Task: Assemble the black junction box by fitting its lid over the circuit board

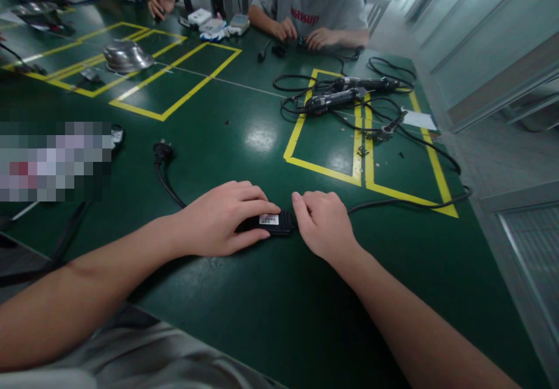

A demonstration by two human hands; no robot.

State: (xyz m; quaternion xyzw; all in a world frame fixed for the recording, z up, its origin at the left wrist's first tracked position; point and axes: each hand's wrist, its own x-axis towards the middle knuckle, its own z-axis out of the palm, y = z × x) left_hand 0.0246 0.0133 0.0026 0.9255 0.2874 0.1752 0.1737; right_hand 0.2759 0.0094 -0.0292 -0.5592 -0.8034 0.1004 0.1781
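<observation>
While the left hand (227, 219) clasped the labelled black block (273, 227) between fingers and thumb, the right hand (325, 223) curled at three o'clock, grip indiscernible; cable (393, 204) snags could have jerked it.

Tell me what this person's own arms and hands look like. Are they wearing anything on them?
The left hand and right hand are ordinary human hands, ungloved, with no rings that I can make out. No watch or band shows on either wrist. Both forearms are bare, without a sleeve, cable or clear marking in view.
</observation>
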